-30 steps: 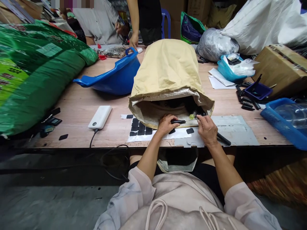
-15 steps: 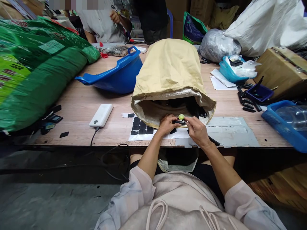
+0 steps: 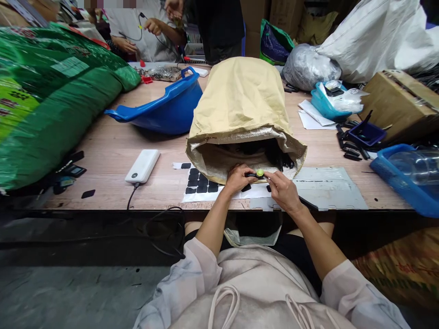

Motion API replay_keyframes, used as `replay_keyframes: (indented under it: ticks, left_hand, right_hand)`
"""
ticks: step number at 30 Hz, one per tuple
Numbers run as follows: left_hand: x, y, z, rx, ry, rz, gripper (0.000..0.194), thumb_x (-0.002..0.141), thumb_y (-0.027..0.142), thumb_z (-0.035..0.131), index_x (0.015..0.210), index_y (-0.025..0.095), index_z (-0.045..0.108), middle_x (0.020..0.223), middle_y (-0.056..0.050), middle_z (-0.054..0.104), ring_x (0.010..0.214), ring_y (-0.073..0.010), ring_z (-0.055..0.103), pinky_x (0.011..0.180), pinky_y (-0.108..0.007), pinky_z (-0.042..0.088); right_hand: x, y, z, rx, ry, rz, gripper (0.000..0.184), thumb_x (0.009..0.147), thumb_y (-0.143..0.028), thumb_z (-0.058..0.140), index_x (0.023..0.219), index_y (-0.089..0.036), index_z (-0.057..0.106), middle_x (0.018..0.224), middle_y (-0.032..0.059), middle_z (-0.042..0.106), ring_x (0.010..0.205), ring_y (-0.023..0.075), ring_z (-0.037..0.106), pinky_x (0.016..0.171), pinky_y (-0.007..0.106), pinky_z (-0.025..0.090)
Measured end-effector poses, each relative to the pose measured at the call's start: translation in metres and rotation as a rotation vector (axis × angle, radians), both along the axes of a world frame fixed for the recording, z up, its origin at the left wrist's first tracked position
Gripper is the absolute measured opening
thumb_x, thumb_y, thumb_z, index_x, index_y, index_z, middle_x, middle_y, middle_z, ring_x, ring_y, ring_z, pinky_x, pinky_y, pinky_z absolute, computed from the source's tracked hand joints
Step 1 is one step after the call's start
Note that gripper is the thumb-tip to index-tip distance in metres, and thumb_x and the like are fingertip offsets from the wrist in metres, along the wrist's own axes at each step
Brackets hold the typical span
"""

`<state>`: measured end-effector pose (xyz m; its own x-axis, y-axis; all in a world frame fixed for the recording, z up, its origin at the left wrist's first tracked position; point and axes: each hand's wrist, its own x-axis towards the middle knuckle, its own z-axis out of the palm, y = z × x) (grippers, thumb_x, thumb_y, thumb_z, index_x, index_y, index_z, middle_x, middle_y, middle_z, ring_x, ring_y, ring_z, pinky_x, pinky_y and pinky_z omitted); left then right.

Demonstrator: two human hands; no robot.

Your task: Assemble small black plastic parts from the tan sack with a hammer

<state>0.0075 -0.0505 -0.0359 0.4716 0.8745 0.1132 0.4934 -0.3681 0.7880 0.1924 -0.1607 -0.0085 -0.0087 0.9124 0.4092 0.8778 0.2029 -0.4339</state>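
Note:
My left hand [image 3: 236,179] is closed round a small slim black part [image 3: 250,175] at the mouth of a beige woven sack [image 3: 243,98]. Facing it, my right hand [image 3: 284,188] grips a black-handled tool [image 3: 308,204], whose handle sticks out below the palm. A round yellow-green piece [image 3: 259,172] at the tool's front end meets the black part; whether it presses on it I cannot tell. Dark items [image 3: 281,157] lie inside the sack. Under my left wrist is a white sheet [image 3: 195,198] of black rounded-square stickers [image 3: 202,186].
A white power bank [image 3: 143,165] with a cable and a blue basin [image 3: 164,109] are on the left, beyond them a green sack [image 3: 51,105]. On the right are a grey plate [image 3: 338,187], a blue tray [image 3: 394,169] and a carton [image 3: 401,105]. People work across the table.
My right hand has moved left, bringing the yellow-green piece to the black part in my left hand. My left hand has hardly moved. Across the table, a co-worker's arm has lifted off the tabletop.

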Motion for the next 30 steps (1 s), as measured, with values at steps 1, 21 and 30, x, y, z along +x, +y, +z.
replay_keyframes:
  ticks: [1,21,30]
  left_hand:
    - [0.0,0.0,0.0,-0.002,0.0,0.003,0.016,0.079,0.026,0.085,0.094,0.025,0.085,0.088,-0.002,0.07,0.093,-0.0203,0.064,0.084,-0.03,0.051]
    - [-0.003,0.001,0.008,0.013,0.078,-0.1,0.014,0.076,0.025,0.087,0.088,0.022,0.082,0.091,-0.002,0.071,0.097,-0.0228,0.06,0.093,-0.035,0.044]
    - [-0.021,-0.089,0.023,-0.135,-0.18,-0.498,0.02,0.091,0.037,0.075,0.099,0.02,0.078,0.095,-0.005,0.073,0.089,-0.0192,0.065,0.084,-0.03,0.049]
  right_hand:
    - [0.001,0.0,-0.001,-0.009,-0.006,-0.002,0.034,0.104,-0.026,0.047,0.129,-0.029,0.071,0.1,0.0039,0.07,0.089,0.0181,0.068,0.074,0.027,0.053]
    - [0.039,0.018,-0.032,0.137,-0.321,-0.078,0.032,0.103,-0.022,0.049,0.124,-0.023,0.073,0.094,0.0067,0.068,0.088,0.0214,0.055,0.081,0.033,0.041]
    - [0.04,0.019,-0.035,0.169,-0.332,-0.098,0.028,0.102,-0.023,0.053,0.12,-0.023,0.074,0.093,0.0059,0.067,0.087,0.0217,0.053,0.081,0.033,0.04]
